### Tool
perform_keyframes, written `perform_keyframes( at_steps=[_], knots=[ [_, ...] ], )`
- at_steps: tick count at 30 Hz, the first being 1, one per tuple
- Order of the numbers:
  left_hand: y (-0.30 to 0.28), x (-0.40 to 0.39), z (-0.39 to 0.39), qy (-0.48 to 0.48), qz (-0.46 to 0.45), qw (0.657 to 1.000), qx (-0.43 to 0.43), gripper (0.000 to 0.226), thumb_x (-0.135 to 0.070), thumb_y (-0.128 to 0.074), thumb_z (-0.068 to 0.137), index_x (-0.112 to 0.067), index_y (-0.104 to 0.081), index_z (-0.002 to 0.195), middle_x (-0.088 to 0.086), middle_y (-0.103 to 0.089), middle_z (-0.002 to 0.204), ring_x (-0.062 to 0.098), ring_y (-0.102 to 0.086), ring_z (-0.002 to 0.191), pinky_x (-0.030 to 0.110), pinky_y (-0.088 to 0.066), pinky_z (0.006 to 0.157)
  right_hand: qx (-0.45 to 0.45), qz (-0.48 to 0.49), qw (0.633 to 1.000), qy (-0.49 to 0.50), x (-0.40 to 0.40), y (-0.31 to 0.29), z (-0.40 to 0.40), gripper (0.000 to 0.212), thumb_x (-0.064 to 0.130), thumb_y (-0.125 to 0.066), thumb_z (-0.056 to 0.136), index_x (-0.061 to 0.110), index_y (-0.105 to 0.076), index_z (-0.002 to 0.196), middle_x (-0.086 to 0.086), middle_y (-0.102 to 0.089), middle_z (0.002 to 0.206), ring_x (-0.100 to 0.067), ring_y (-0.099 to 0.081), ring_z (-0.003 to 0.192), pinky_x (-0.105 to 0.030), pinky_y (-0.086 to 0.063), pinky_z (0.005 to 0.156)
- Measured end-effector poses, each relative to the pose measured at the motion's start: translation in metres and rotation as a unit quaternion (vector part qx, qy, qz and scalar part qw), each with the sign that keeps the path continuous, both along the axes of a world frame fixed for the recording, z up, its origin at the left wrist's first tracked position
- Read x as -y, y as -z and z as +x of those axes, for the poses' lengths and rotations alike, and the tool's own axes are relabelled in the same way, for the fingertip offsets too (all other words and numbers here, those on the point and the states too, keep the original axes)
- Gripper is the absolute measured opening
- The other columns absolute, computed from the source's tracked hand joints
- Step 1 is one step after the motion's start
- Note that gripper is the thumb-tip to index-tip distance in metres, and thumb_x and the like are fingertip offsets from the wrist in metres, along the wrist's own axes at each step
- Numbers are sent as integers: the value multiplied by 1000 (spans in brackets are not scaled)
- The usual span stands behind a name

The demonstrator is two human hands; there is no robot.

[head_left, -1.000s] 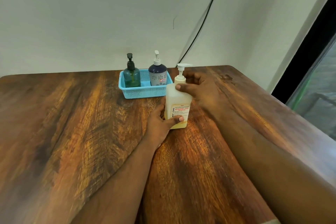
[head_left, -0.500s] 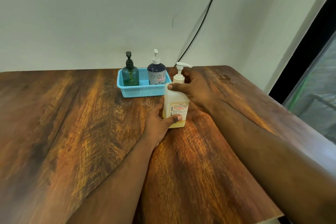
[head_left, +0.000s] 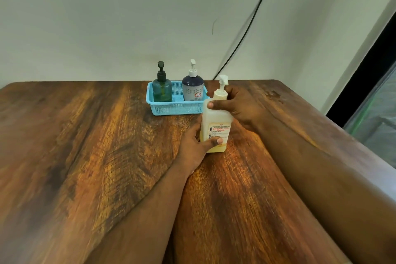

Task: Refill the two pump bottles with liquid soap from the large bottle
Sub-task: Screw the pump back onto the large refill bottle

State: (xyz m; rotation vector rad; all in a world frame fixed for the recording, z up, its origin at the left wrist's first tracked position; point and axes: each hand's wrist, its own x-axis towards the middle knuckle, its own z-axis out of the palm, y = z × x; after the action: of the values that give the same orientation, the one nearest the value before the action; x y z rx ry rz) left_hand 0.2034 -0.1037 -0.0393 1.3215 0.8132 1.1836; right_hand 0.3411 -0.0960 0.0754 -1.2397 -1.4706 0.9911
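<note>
Large bottle (head_left: 216, 126) upright on bench (head_left: 85, 156), just beside blue basket (head_left: 175, 108) holding both pump bottles. Our left hand (head_left: 194, 149) grips its base; right hand (head_left: 237, 106) wraps the shoulder under the pump head (head_left: 222, 83). We judge: steady the base, twist the collar only, keep upright.

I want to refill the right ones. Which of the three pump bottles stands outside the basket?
The large bottle, pale with yellow soap, gripped by both hands on the table; the other two stand in the blue basket.

"BIOCHEK CHG" on the large bottle's label (head_left: 219, 132) (smaller print unreadable)
</note>
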Motion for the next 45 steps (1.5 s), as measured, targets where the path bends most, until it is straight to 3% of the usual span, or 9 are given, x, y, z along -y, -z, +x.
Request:
perform_keyframes(
  at_steps=[4,9,12,16,23,28,32,39,45],
  knots=[
    [2,-2,-1,3,-3,1000,3,67,-5,-82,73,-34,-57,127,-2,-69,120,10,-66,109,32,-56,91,15,24,999,20,2,6,-3,24,14,-79,72,24,-63,88,3,-70,91,-9,-69,81,-20,-54,64],
    [0,-1,0,-5,16,1000,-12,60,-6,-83,73,-48,-58,109,-2,-68,121,9,-65,109,26,-56,86,-140,-41,982,-121,6,3,23,34,-2,-59,82,18,-61,109,4,-72,104,-14,-67,101,-29,-56,84],
    [1,-1,0,-6,8,1000,-19,58,-7,-83,73,-48,-58,106,-1,-69,121,9,-65,109,23,-56,83,-98,-13,994,-46,4,6,19,34,3,-71,73,17,-64,104,-1,-72,104,-19,-68,100,-36,-56,83],
    [1,-2,-1,-10,7,1000,-18,58,-5,-83,72,-45,-59,108,-3,-70,117,4,-66,103,19,-55,76,-23,43,997,53,8,7,2,36,13,-79,71,29,-59,96,8,-68,95,-9,-68,85,-19,-55,63],
    [5,-5,0,-3,-4,1000,-9,64,-3,-82,72,-45,-56,113,-3,-67,122,6,-65,107,20,-56,79,-89,-29,990,-109,12,-14,21,34,-3,-58,86,17,-62,114,5,-71,106,-12,-67,101,-26,-56,80],
    [9,-9,0,-3,4,1000,-27,74,-15,-86,69,-29,-55,134,-4,-66,127,15,-62,118,37,-55,93,-11,62,998,5,14,-5,1,28,1,-70,79,18,-56,95,7,-67,87,3,-67,71,-13,-52,60],
    [7,-8,0,-10,-1,1000,-24,77,-20,-88,65,-24,-55,135,-2,-67,126,15,-63,116,44,-55,95,65,79,994,49,8,-1,-6,29,19,-77,77,30,-58,97,15,-65,89,5,-66,72,-9,-50,58],
    [6,-6,-1,8,-4,1000,-14,76,-6,-85,69,-28,-53,134,0,-66,126,15,-64,115,32,-57,88,-120,-43,987,-101,7,4,18,27,0,-60,84,12,-66,107,0,-72,105,-16,-67,99,-29,-56,84],
    [4,-5,0,-2,-8,1000,-8,72,-4,-83,71,-30,-52,130,-1,-67,121,10,-67,107,23,-56,80,-98,31,994,30,15,12,-2,24,1,-65,84,3,-65,108,0,-71,93,-7,-70,78,-21,-56,64]
  ],
)
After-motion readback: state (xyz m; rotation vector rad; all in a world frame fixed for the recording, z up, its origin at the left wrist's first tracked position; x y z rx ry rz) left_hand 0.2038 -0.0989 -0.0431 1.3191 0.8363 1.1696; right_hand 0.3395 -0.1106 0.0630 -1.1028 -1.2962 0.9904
